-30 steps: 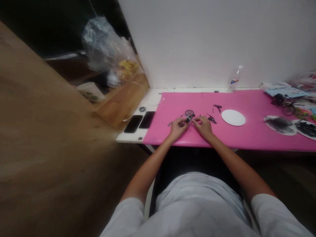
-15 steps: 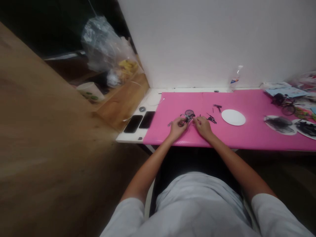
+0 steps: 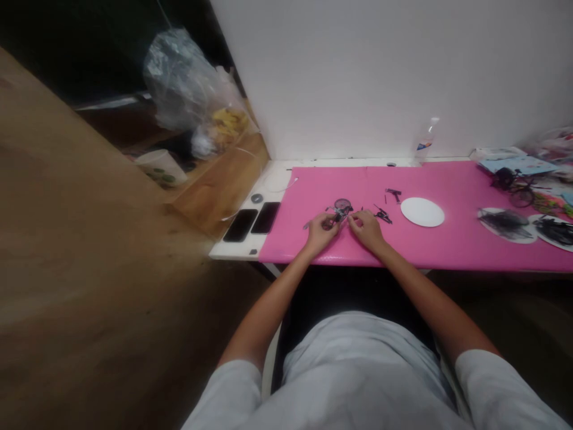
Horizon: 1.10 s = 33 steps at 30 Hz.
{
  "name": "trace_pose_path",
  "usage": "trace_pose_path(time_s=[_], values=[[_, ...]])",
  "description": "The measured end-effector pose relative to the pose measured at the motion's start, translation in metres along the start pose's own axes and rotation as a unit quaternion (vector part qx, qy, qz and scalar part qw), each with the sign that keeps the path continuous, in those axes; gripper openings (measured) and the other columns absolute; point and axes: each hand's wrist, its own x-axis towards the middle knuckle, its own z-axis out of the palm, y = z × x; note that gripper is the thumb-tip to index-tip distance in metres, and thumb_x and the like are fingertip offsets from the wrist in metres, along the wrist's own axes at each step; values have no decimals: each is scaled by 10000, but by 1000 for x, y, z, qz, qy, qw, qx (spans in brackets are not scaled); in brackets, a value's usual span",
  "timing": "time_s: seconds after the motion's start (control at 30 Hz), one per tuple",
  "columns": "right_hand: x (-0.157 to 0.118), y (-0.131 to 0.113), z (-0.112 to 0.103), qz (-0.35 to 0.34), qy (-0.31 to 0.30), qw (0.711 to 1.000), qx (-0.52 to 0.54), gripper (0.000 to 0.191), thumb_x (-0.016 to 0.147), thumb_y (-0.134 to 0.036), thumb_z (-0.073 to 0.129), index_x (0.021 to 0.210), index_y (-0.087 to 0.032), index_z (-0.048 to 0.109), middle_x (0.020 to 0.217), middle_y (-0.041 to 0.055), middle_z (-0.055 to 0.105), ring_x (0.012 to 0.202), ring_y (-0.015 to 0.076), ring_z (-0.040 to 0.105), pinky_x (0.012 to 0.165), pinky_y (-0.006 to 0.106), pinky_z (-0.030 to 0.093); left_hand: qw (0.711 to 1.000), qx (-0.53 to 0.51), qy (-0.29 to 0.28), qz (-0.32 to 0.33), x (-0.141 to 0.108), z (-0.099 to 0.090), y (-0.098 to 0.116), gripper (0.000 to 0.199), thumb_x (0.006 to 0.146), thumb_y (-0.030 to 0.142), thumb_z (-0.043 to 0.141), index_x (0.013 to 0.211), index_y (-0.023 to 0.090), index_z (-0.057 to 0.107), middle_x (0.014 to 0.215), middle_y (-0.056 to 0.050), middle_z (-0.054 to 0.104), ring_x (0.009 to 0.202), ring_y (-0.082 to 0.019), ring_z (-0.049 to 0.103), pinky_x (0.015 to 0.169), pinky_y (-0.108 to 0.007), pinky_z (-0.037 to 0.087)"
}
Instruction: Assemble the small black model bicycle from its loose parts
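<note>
My left hand is closed around the near part of a small model bicycle, whose spoked wheel points away from me. My right hand meets it from the right, fingertips pinched together against its side; whatever small piece they may hold is too tiny to make out. Just beyond my right hand lie loose black parts on the pink table cover. Farther back is a small black T-shaped piece. The fingers hide the lower half of the model.
A white plate sits to the right. Farther right are plates with dark parts and another model bicycle. Two phones lie at the left table end. A plastic bottle stands by the wall.
My right fingertips have shifted slightly left, closer to the model bicycle. The left hand keeps its hold, and the view has moved only a little.
</note>
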Motion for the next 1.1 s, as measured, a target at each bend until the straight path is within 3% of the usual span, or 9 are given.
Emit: trace_pose_path(time_s=[0.17, 0.27, 0.4, 0.63, 1.1], values=[[0, 0, -1, 14, -11, 1000, 0, 466, 1101, -463, 403, 796, -232, 670, 843, 95, 706, 904, 286, 618, 836, 417, 495, 999, -25, 6, -23, 1, 1, -6, 197, 813, 265, 795, 971, 148, 778, 915, -86, 733, 755, -155, 631, 663, -261, 502], [1, -1, -2, 71, 26, 997, 34, 350, 1070, -504, 502, 1028, -213, 691, 934, 90, 725, 897, 272, 644, 803, 387, 501, 998, -46, 3, -38, 1, 0, -4, 202, 790, 274, 808, 930, 140, 754, 875, -76, 723, 728, -148, 627, 667, -258, 515], [1, -1, -1, 102, 21, 992, 70, 389, 1053, -524, 557, 1258, -205, 646, 914, 70, 717, 871, 263, 660, 779, 368, 507, 997, -65, -7, -40, 1, -2, 0, 236, 755, 318, 839, 866, 146, 721, 783, -49, 697, 685, -143, 617, 644, -246, 514], [1, 8, 4, 33, 42, 998, 20, 327, 1082, -447, 490, 1111, -206, 709, 1088, 131, 722, 1053, 315, 617, 957, 468, 506, 998, -55, -15, -31, 0, 0, -2, 205, 761, 303, 827, 845, 148, 721, 789, -53, 711, 690, -144, 638, 652, -246, 519], [2, 6, 4, 27, 52, 998, 21, 288, 1072, -401, 483, 1113, -203, 688, 1074, 127, 705, 1040, 305, 612, 954, 471, 511, 998, -54, -18, -37, -1, 1, -5, 203, 785, 299, 807, 901, 141, 755, 824, -72, 729, 704, -147, 649, 654, -254, 505]])
